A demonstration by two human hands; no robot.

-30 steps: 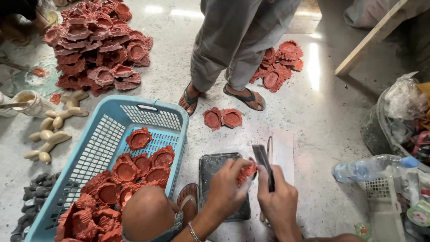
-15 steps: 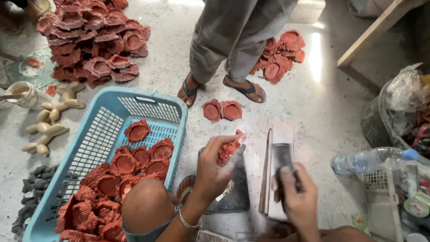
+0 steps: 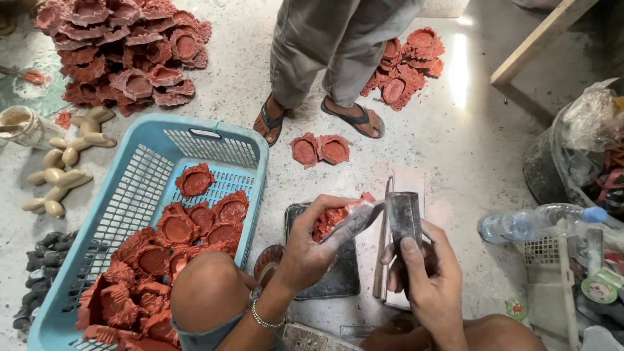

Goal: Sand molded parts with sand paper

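While the left hand gripped a red clay piece with its fingers curled round it, the right hand clasped a flat metal scraper, blade upright and forefinger laid along its face. Both hands were closed on what they held, neither spread wide. The clay piece sat just above a dark rectangular slab lying on the floor, and a pale, dusty smear ran from the clay towards the scraper's blade. Whether the blade actually touched the clay could not be told, though the two were very close together. A silver bracelet circled the left wrist.

Just beside the scraper, a pale board lay flat on the floor. To the left stood a blue plastic basket with slotted walls, holding many red clay cups, some stacked and some loose. The person's bare knee was in front of the basket's near corner.

Beyond the hands, another person stood on the floor in sandals and grey trousers. Two red cups lay close to that person's feet. A large heap of red cups filled the far left, and a smaller heap lay at the far right of the standing person. A clear plastic bottle with a blue cap lay on its side at the right.
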